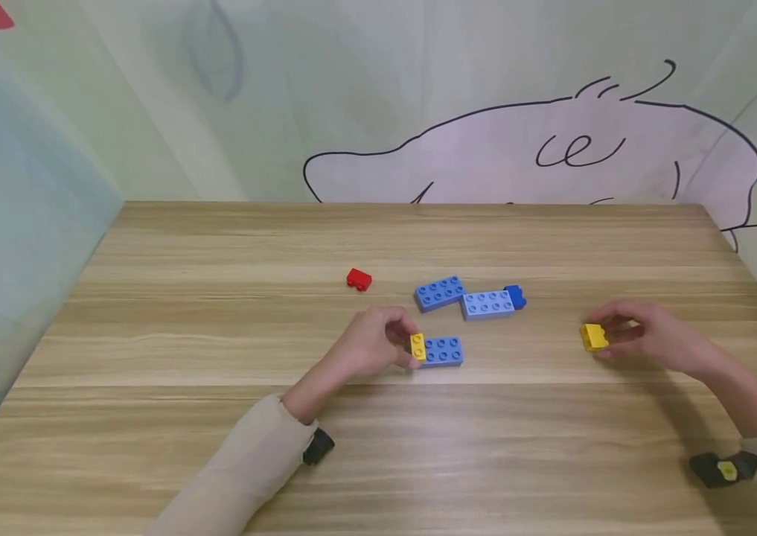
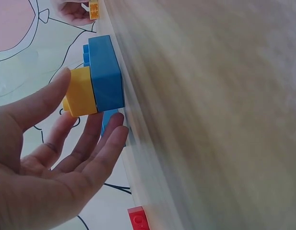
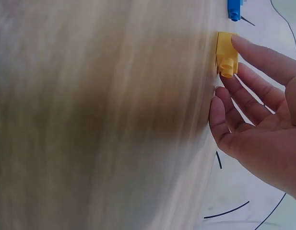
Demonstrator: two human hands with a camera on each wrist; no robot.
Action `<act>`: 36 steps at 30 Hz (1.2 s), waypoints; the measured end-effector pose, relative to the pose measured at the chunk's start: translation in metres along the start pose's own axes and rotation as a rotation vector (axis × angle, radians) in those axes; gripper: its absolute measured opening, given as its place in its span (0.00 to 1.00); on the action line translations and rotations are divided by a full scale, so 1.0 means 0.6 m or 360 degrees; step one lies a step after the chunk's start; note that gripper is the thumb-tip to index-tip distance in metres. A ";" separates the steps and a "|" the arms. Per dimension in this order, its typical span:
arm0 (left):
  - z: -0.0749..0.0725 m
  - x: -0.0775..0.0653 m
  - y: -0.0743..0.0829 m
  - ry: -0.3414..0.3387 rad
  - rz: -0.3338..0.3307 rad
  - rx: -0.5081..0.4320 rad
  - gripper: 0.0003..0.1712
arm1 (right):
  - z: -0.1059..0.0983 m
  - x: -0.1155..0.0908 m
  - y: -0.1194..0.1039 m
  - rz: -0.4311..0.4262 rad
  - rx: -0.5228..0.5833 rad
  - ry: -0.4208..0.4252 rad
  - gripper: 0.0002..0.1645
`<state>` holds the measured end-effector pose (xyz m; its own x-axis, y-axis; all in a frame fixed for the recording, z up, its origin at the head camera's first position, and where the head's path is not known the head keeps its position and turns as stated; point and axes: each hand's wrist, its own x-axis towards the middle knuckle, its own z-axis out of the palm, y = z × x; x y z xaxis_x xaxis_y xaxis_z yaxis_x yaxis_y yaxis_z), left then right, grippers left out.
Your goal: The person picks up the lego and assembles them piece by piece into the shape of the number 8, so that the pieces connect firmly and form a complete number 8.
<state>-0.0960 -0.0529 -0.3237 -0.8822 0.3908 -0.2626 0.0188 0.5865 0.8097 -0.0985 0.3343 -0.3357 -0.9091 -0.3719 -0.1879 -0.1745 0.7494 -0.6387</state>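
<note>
My left hand (image 1: 378, 339) pinches a small yellow brick (image 1: 417, 347) between thumb and fingers. That brick sits on the left end of a blue eight-stud brick (image 1: 444, 351); the left wrist view shows the two against each other. Far to the right, my right hand (image 1: 653, 335) pinches a second yellow brick (image 1: 594, 337), which lies on its side at the tabletop, studs turned toward the palm. In the right wrist view the thumb presses one side of this yellow brick (image 3: 227, 52), with fingertips at the other.
Behind the hands lie a blue brick (image 1: 440, 293), a lighter blue brick (image 1: 488, 305) touching its corner, and a small dark blue brick (image 1: 515, 297) at the right end. A small red brick (image 1: 359, 280) lies further left. The wooden table (image 1: 217, 298) ends at a painted wall.
</note>
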 end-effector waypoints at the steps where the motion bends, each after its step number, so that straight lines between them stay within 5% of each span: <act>1: 0.000 0.000 0.000 -0.0001 0.0000 0.0005 0.17 | 0.000 0.000 0.000 0.0020 -0.0021 -0.0005 0.28; 18: 0.000 0.002 -0.002 0.0004 0.0001 0.0014 0.17 | 0.012 0.012 -0.022 -0.0034 -0.0005 0.0007 0.22; 36: -0.002 0.000 0.002 -0.0005 -0.0002 -0.0004 0.17 | 0.086 0.073 -0.146 -0.0468 0.0175 -0.0160 0.19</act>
<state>-0.0966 -0.0529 -0.3224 -0.8808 0.3921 -0.2654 0.0164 0.5854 0.8106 -0.1035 0.2242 -0.3264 -0.7829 -0.6199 -0.0530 -0.3771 0.5406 -0.7521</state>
